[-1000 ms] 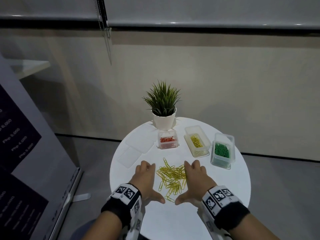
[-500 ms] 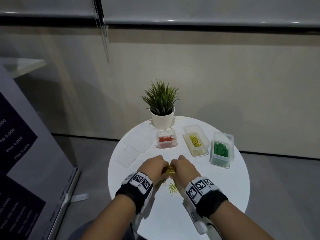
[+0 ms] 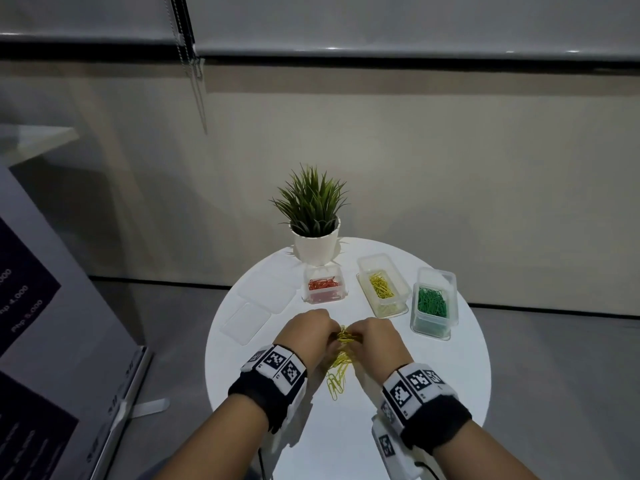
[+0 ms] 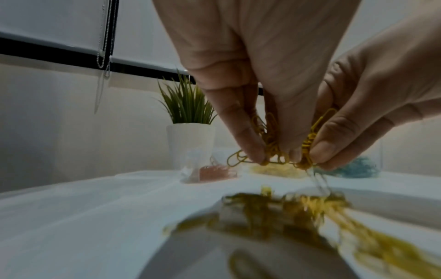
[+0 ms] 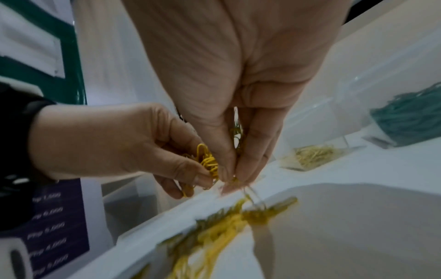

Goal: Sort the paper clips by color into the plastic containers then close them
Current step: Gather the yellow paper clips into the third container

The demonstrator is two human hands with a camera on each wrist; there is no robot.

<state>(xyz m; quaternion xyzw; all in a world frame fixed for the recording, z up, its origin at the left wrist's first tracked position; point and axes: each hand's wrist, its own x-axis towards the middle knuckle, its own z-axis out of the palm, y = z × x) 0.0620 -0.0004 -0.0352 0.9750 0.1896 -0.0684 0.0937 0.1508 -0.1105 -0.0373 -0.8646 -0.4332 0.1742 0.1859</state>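
Yellow wire paper clips [image 3: 343, 336], a tangled bunch, pinched between both hands above the round white table [image 3: 450, 375]. Left hand [image 3: 306, 332]: fingertips [image 4: 259, 156] curled down onto the bunch, thumb closing against them. Right hand [image 3: 375, 337]: fingers [image 5: 248, 169] and thumb pressed together on the same bunch, knuckles nearly touching the left's. Several clips dangle from the fingertips in a chain; a few loose yellow clips [image 3: 337, 381] lie on the table directly below the fingers, toward the wrists.

Beyond the fingertips, three open clear plastic containers: one with red clips [image 3: 323, 284] nearest the left hand's fingers, one with yellow clips [image 3: 381, 287] ahead of the right hand's, one with green clips [image 3: 433, 303] further right. Clear flat lids [image 3: 263, 299] lie left of the left hand's knuckles. Potted green plant in a white pot [image 3: 315, 233] behind the red container.
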